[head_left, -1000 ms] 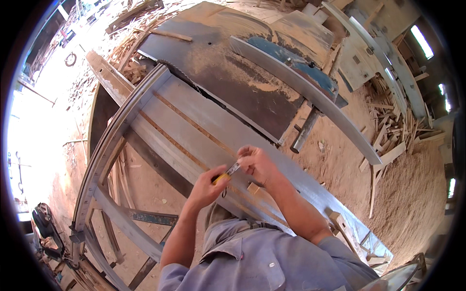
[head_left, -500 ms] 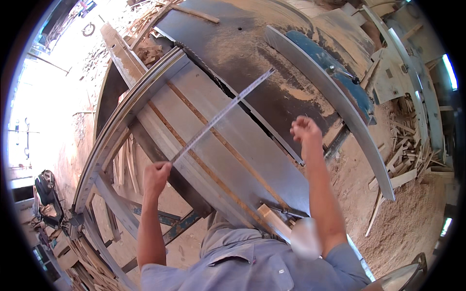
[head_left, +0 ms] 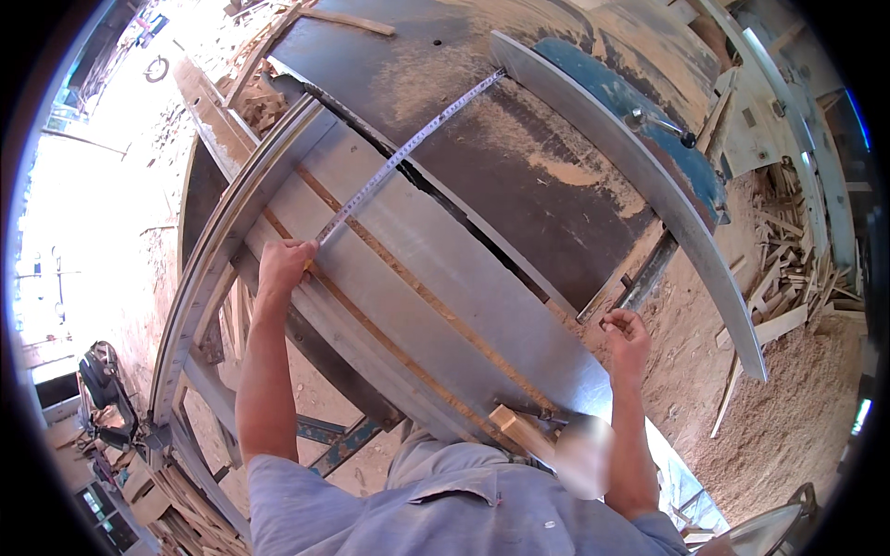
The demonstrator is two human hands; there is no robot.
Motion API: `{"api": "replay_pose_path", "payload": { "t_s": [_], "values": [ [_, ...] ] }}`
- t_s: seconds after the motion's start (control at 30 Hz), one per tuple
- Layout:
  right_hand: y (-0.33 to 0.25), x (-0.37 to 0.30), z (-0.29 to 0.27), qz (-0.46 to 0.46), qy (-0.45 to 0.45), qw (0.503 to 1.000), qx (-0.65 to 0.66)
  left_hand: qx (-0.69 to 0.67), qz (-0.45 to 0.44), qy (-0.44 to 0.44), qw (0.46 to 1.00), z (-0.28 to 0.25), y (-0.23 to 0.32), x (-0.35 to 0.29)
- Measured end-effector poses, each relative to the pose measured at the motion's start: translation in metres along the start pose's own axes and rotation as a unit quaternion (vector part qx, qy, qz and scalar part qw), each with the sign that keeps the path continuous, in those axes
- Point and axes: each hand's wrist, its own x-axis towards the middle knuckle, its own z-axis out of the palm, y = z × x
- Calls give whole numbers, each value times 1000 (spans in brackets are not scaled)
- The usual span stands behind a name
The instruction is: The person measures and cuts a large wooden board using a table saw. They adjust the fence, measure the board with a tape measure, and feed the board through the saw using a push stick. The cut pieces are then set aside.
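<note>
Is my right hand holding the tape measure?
No, only your left hand grips the tape measure; your right hand is apart from it.

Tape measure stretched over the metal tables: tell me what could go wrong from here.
Only the left hand holds the tape measure; its far end, at or near the metal fence, is unheld and might slip sideways. The tape also crosses the dark gap between the tables, so it could sag there.

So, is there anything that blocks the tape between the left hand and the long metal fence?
Nothing visible does. From the left hand, the extended tape crosses the grey table, a dark gap and the dark table, up to the metal fence. I cannot tell whether its tip touches.
</note>
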Motion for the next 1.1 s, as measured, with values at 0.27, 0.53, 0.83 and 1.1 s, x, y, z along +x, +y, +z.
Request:
{"api": "replay_pose_path", "payload": {
  "t_s": [0.27, 0.53, 0.83, 1.1],
  "values": [
    [-1, -1, 16, 14, -8, 997, -74, -10, -23, -31, 999, 0, 12, -2],
    [0, -10, 24, -14, -13, 991, -132, -20, -10, -50, 999, -3, 14, -3],
    [-28, 35, -133, -274, 296, 860, -313, -16, 102, -10, 995, 10, 1, -31],
    [-20, 158, -276, -131, 427, 766, -462, -132, 311, 44, 940, 194, 208, -14]
  ]
}}
